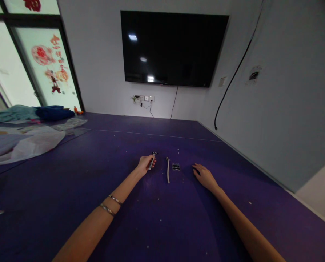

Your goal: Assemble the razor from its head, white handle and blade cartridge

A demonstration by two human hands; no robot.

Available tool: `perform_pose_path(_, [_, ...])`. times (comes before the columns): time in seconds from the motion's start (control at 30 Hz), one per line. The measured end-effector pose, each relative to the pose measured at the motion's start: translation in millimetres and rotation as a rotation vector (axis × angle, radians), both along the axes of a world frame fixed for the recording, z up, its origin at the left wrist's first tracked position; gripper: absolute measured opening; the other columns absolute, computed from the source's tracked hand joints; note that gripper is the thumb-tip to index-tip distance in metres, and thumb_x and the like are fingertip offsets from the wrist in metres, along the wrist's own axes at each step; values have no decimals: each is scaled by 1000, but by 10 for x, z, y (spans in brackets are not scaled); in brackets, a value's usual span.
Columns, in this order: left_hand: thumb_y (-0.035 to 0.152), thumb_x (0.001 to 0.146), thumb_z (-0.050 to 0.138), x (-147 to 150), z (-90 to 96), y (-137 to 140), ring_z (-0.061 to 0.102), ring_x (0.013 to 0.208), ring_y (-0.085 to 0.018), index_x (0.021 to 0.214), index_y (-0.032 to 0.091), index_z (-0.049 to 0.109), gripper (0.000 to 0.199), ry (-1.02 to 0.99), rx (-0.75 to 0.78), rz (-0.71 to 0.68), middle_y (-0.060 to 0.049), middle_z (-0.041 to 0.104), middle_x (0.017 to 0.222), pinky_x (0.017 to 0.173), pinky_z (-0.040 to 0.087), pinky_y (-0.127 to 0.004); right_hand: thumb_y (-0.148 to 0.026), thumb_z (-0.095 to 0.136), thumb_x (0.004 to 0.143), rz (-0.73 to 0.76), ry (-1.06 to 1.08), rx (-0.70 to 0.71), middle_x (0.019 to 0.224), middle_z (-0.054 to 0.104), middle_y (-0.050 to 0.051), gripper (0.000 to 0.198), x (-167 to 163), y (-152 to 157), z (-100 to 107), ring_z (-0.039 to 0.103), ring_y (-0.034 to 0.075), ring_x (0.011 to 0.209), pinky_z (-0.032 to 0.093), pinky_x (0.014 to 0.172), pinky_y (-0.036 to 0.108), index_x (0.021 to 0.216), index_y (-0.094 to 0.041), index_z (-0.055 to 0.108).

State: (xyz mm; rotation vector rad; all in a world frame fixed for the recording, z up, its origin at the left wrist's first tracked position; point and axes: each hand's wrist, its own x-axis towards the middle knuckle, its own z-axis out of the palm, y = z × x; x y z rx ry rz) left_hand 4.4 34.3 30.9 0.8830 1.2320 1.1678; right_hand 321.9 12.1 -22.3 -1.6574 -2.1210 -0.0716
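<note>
My left hand is closed around the handle of a razor, a slim silvery stick with a short dark crosspiece at its far end. Just to the right, a pale, slightly curved stick with a dark tip lies lengthwise on the purple surface; it resembles a toothbrush. Beside that stick is a small clear pack with dark pieces inside, too small to make out. My right hand rests on the surface right of the pack, fingers loosely spread, holding nothing.
Clear plastic sheeting, a teal cloth and a dark blue cloth lie at the left. A black cable hangs along the right wall. A television is mounted above wall sockets. Small pale bits dot the purple surface.
</note>
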Motion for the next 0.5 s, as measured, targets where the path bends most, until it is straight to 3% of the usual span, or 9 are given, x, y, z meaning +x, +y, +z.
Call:
perform_pose_path(0.3, [26,77,47,33,61,-47,38,35,-3,69,13,52,16,-52,-24,-5,4,49,52,33,25,-16,-31,35,86,-1,-49,-2,127,52,13,42,13,12,-9,45,24,119,37,98,40,117,-14,57])
perform_pose_path(0.5, [36,81,43,14,144,-49,28,32,-2,78,13,53,26,-82,-139,-91,8,38,48,33,18,-15,-31,35,86,-5,-50,-9,127,51,12,42,3,-5,12,45,24,119,36,99,40,117,-15,57])
